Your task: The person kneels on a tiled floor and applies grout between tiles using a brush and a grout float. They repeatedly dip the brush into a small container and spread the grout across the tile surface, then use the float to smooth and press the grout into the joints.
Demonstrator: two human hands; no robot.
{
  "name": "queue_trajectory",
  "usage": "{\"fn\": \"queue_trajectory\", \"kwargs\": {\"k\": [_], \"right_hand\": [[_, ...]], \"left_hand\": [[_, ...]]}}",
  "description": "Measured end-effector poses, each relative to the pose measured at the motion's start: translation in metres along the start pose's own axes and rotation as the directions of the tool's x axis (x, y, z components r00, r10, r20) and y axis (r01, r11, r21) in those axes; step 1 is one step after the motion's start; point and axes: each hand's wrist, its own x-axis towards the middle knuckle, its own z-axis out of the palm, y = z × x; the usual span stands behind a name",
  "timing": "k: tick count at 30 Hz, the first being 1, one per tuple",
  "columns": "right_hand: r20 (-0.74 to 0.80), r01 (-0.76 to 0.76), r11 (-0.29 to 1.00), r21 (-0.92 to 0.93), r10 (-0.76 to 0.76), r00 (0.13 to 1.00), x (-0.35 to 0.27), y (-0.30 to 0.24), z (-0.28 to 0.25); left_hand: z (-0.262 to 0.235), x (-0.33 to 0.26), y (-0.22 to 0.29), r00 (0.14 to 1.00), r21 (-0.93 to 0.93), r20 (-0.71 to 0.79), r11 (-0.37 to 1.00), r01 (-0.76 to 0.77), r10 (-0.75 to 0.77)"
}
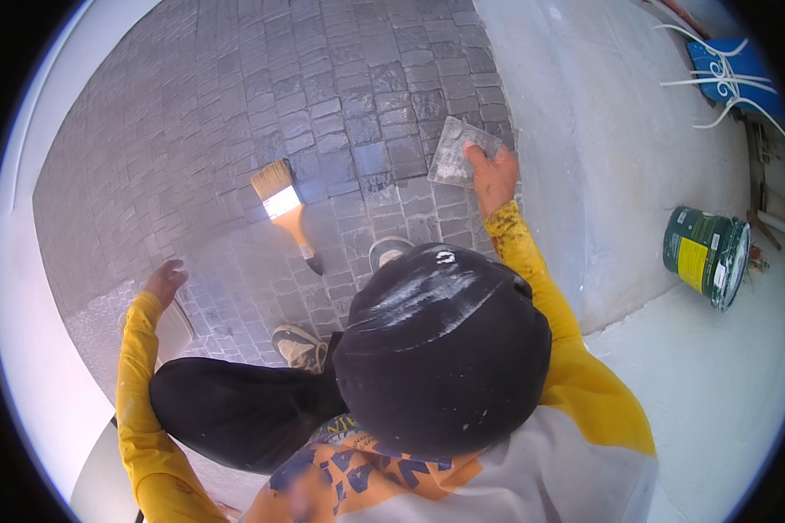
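Our right hand [495, 179] grips a mottled grey-white plate [452, 157]. Beside that grip we see block-patterned grey paving [375, 113]; left of it, a brush [291, 220] with tan bristles, white band and orange handle; below it, our dark-smudged yellow sleeve [542, 283]; well right, a green bucket [708, 248].

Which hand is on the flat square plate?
The right hand: its fingers overlap the right side of the grey square plate. The left hand is well apart from it, beyond the paintbrush.
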Motion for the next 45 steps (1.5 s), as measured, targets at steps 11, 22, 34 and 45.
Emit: {"fn": "queue_trajectory", "kwargs": {"k": [11, 22, 34, 45], "right_hand": [[0.325, -0.204, 0.956, -0.209, 0.265, 0.908, 0.053, 0.005, 0.096], [0.306, -0.253, 0.96, -0.117, 0.277, 0.911, 0.056, 0.009, 0.114], [0.343, -0.293, 0.953, -0.072, 0.3, 0.89, 0.058, 0.011, 0.11], [0.277, -0.29, 0.956, -0.038, 0.289, 0.916, 0.053, 0.009, 0.116]], "left_hand": [[-0.002, -0.021, -0.003, 0.998, -0.121, -0.064, 0.993, 0.008, -0.016], [0.006, -0.015, -0.017, 1.0, -0.112, -0.012, 0.993, 0.025, -0.027], [0.012, -0.01, -0.023, 0.999, -0.134, -0.026, 0.991, 0.015, -0.019], [0.01, -0.013, -0.018, 0.999, -0.092, -0.044, 0.995, 0.027, -0.032]]}}
